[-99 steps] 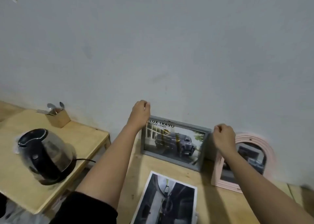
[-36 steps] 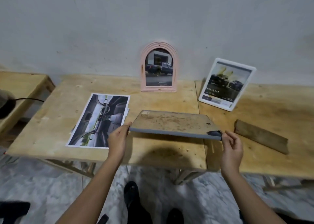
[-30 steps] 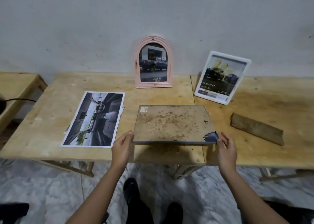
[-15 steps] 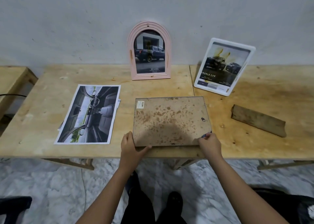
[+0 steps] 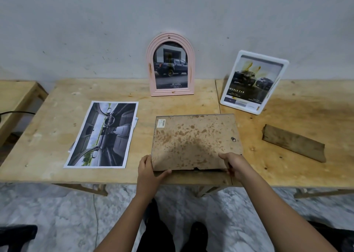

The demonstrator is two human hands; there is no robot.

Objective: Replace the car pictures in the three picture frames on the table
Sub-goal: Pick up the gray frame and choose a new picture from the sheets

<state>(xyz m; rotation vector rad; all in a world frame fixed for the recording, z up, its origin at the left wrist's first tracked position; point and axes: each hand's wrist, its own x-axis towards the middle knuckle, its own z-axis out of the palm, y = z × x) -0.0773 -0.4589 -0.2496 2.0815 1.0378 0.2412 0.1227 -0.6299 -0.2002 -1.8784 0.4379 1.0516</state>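
**Brown backing up: first frame lies face-down on the desk**

The wooden desk (image 5: 57, 137) now carries the frame (image 5: 195, 142). Seconds ago it stood against the wall; it has since been turned over and lowered flat, mottled backing board uppermost. I judge the first swap ready to begin, with opening the back as the next move. The replacement print (image 5: 104, 135) lies just left of it. Both hands grip the frame's near corners, left hand (image 5: 149, 172) on one, right hand (image 5: 234, 165) on the other.
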